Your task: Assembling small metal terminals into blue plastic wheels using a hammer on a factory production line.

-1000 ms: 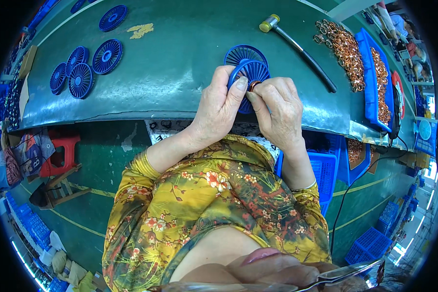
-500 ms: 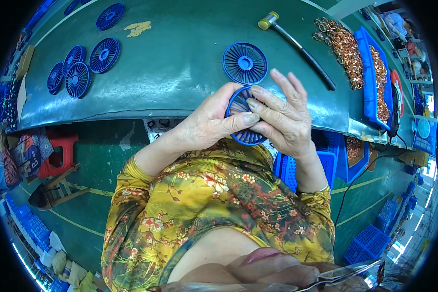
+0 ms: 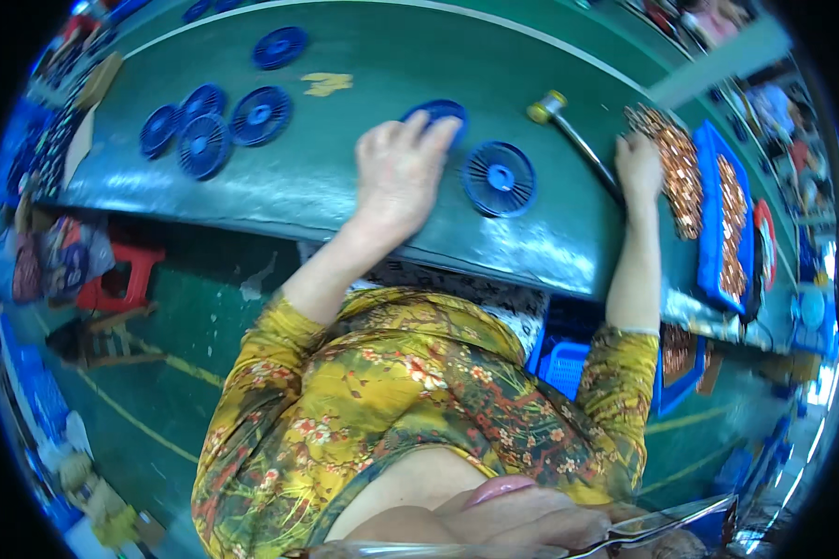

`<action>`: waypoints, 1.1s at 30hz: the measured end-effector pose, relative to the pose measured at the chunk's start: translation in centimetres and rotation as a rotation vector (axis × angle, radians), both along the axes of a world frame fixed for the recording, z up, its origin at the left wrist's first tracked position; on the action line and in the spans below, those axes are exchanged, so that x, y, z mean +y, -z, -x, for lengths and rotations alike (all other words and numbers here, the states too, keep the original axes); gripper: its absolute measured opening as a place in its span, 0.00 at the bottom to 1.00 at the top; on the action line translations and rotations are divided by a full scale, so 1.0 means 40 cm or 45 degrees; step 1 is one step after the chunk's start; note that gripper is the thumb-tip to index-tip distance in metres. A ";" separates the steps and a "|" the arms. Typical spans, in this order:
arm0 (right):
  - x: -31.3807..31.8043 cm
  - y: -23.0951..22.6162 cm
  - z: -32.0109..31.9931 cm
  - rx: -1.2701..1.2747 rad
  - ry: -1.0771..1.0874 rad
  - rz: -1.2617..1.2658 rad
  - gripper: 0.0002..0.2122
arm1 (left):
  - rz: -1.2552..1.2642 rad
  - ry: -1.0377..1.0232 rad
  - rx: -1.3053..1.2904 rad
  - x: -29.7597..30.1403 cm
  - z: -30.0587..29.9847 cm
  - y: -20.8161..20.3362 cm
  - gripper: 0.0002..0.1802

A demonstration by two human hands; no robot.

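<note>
My left hand [image 3: 396, 172] reaches over the green table, its fingers gripping the near-left part of a round blue spoked wheel [image 3: 452, 114]. A second blue spoked wheel [image 3: 500, 179] lies flat on the table to the right of that hand. My right hand [image 3: 639, 170], slightly blurred, has its fingers curled down at the left edge of a heap of copper-coloured rings [image 3: 683, 186]. What its fingertips hold is hidden. Close beside it lies a hammer [image 3: 580, 140] with a yellow head and a dark handle, partly behind the hand.
Several blue spoked wheels [image 3: 203, 146] lie at the table's left. A blue tray [image 3: 708, 214] of copper-coloured pieces stands right of the heap. Blue crates [image 3: 566, 368] are below the front edge. A red stool [image 3: 140, 270] stands on the floor at left.
My hands have parted. The left carried the wheel they both held up and left to the table; the right moved across to the copper heap. The view has shifted too.
</note>
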State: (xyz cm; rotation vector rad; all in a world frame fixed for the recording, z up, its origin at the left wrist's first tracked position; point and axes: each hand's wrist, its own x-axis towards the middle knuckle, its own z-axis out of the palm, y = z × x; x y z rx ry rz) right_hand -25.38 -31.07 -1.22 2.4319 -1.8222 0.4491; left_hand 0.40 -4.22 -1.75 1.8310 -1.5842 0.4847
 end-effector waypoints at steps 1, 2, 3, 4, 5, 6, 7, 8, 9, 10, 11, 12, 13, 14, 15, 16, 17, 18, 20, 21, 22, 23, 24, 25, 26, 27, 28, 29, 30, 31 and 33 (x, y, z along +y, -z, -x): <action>-0.014 0.014 0.027 -0.027 -0.055 0.025 0.16 | -0.096 0.048 0.076 0.010 0.011 -0.014 0.20; 0.004 0.001 0.022 -0.056 -0.086 0.031 0.15 | -0.096 0.080 0.159 0.014 0.011 -0.002 0.22; 0.002 0.003 0.038 -0.085 -0.157 0.086 0.14 | -0.052 0.125 0.220 0.020 0.008 -0.011 0.23; -0.012 0.010 0.060 -0.194 -0.245 0.077 0.15 | -0.006 0.181 0.283 0.028 0.000 -0.019 0.24; -0.007 0.009 0.070 -0.346 -0.312 0.086 0.16 | 0.032 0.154 0.253 0.029 -0.025 -0.021 0.24; -0.008 0.006 0.080 -0.480 -0.145 -0.165 0.16 | 0.059 0.037 0.109 0.035 -0.053 -0.034 0.25; -0.001 0.009 0.079 -0.670 -0.128 -0.208 0.16 | 0.136 -0.040 0.088 0.039 -0.093 -0.038 0.24; 0.001 0.011 0.087 -0.733 -0.123 -0.259 0.15 | 0.143 -0.158 0.023 0.041 -0.141 -0.048 0.24; -0.001 0.010 0.097 -0.794 -0.116 -0.309 0.15 | 0.055 -0.257 0.075 0.052 -0.195 -0.057 0.25; 0.008 -0.001 0.081 -0.840 -0.091 -0.332 0.16 | 0.054 -0.482 -0.047 0.065 -0.232 -0.058 0.27; 0.009 -0.012 0.076 -0.857 -0.091 -0.380 0.15 | -0.046 -0.584 -0.028 0.077 -0.283 -0.064 0.31; 0.019 -0.028 0.085 -0.871 -0.062 -0.411 0.15 | -0.241 -0.713 -0.081 0.079 -0.328 -0.062 0.35; 0.032 -0.037 0.078 -0.978 -0.074 -0.431 0.15 | -0.194 -0.728 -0.230 0.089 -0.379 -0.027 0.38; 0.016 -0.024 0.071 -1.068 -0.073 -0.524 0.15 | -0.353 -0.756 -0.169 0.109 -0.393 -0.030 0.41; 0.019 -0.020 0.067 -1.122 -0.070 -0.551 0.14 | -0.455 -0.724 -0.126 0.119 -0.411 -0.024 0.42; 0.004 -0.004 0.079 -1.105 -0.047 -0.543 0.14 | -0.509 -0.681 -0.062 0.123 -0.413 -0.020 0.40; 0.000 0.000 0.079 -0.920 0.015 -0.401 0.16 | -0.560 -0.674 -0.043 0.124 -0.406 -0.028 0.36; -0.020 0.013 0.096 -0.604 0.094 -0.200 0.17 | -0.526 -0.668 -0.133 0.122 -0.414 -0.014 0.32; -0.007 0.004 0.084 -0.182 0.143 0.102 0.17 | -0.448 -0.637 -0.207 0.123 -0.422 -0.007 0.26; 0.025 -0.020 0.062 -0.225 0.118 0.105 0.18 | -0.379 -0.597 -0.144 0.128 -0.445 0.010 0.24; 0.033 -0.023 0.069 -0.210 0.033 0.123 0.18 | -0.332 -0.639 -0.006 0.120 -0.416 -0.015 0.24; 0.061 -0.036 0.056 -0.171 0.047 0.097 0.18 | -0.326 -0.679 0.128 0.126 -0.411 -0.024 0.25; 0.082 -0.045 0.044 -0.091 0.094 0.007 0.17 | -0.273 -0.709 0.262 0.124 -0.411 -0.027 0.24; 0.094 -0.047 0.040 -0.041 0.072 -0.096 0.15 | -0.220 -0.735 0.308 0.126 -0.407 -0.032 0.24; 0.099 -0.044 0.045 -0.078 0.038 -0.073 0.14 | -0.166 -0.763 0.353 0.126 -0.406 -0.036 0.24; 0.103 -0.044 0.048 -0.116 0.001 -0.050 0.12 | -0.105 -0.786 0.338 0.125 -0.411 -0.029 0.21; 0.115 -0.054 0.040 -0.161 -0.013 -0.028 0.11 | -0.097 -0.787 0.339 0.127 -0.409 -0.025 0.21; 0.133 -0.065 0.036 -0.273 -0.125 0.050 0.10 | 0.032 -0.728 0.322 0.131 -0.406 -0.022 0.19; 0.153 -0.072 0.033 -0.386 -0.239 0.127 0.09 | 0.160 -0.670 0.302 0.135 -0.401 -0.021 0.18; 0.173 -0.072 0.024 -0.577 -0.386 0.228 0.06 | 0.291 -0.649 0.237 0.136 -0.380 -0.023 0.14; 0.229 -0.094 -0.002 -0.762 -0.619 0.368 0.04 | 0.422 -0.538 0.324 0.132 -0.320 -0.036 0.13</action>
